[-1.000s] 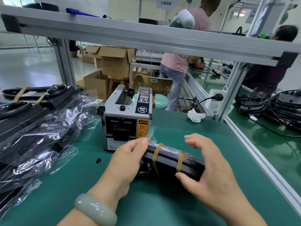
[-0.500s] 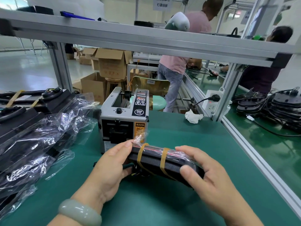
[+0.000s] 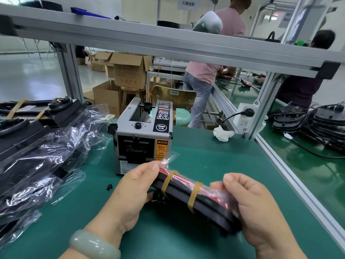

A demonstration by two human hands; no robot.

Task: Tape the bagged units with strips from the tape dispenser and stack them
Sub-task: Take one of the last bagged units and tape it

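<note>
Bench mat [image 3: 214,165] first: the stack of bagged units [image 3: 37,146] sits off to the left, probably to keep the middle free. Tape dispenser [image 3: 142,135] faces the person, handy for strips. The bagged unit [image 3: 203,202] is held just in front of it, with the left hand [image 3: 134,187] and right hand [image 3: 257,208] each gripping an end, so both tan tape strips [image 3: 194,196] face up.

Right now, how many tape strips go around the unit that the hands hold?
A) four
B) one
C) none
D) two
D: two tan strips wrap the bagged unit, which the left hand and the right hand grip at its ends.
</note>
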